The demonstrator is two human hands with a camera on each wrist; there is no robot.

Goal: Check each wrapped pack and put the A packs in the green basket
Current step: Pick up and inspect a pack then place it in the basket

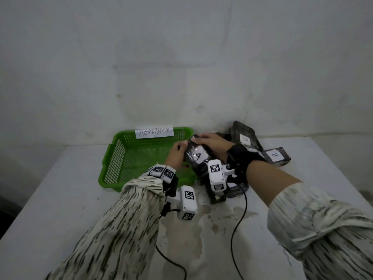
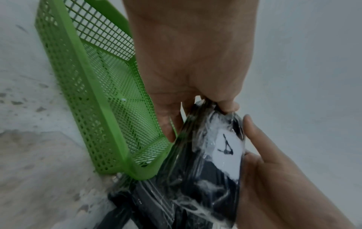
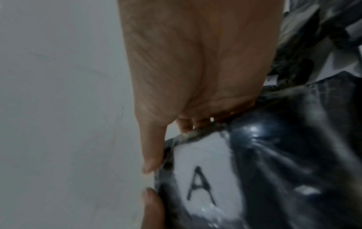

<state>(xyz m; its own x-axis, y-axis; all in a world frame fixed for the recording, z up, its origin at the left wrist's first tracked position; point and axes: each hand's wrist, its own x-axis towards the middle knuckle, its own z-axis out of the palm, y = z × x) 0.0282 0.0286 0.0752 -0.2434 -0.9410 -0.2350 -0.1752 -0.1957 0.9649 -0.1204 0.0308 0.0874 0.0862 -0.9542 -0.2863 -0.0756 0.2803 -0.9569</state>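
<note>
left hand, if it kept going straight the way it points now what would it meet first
The left hand already holds the A pack over the green basket. It points away toward the basket's far wall and the ABNORMAL label; that wall probably comes first, though depth is unclear.

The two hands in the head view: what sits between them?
A wrapped pack labelled A, dark under clear film. The left hand grips its left side, the right hand its top edge, beside the green basket. The head view shows this best.

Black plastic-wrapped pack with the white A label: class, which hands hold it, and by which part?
Both hands hold the black plastic-wrapped pack with the white A label: the left hand grips its left edge, the right hand its far top edge.
</note>
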